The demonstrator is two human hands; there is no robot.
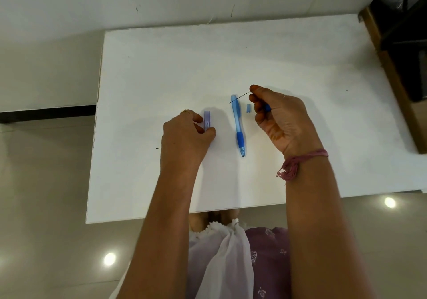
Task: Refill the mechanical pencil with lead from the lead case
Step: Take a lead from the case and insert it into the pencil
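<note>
A blue mechanical pencil [238,125] lies lengthwise on the white table [231,63], tip toward me. Its small pale-blue cap [248,108] rests just right of the barrel's far end. My right hand [280,118] hovers right of the pencil and pinches a thin dark lead [239,98] that points left over the pencil's far end. A small blue piece [267,107] shows between the fingers of that hand. My left hand [184,134] rests on the table, fingers closed around the lower part of the purple lead case [207,119].
A dark speck [157,148] lies on the table left of my left hand. A brown and black piece of furniture [402,68] stands along the table's right edge. The near table edge runs just above my lap.
</note>
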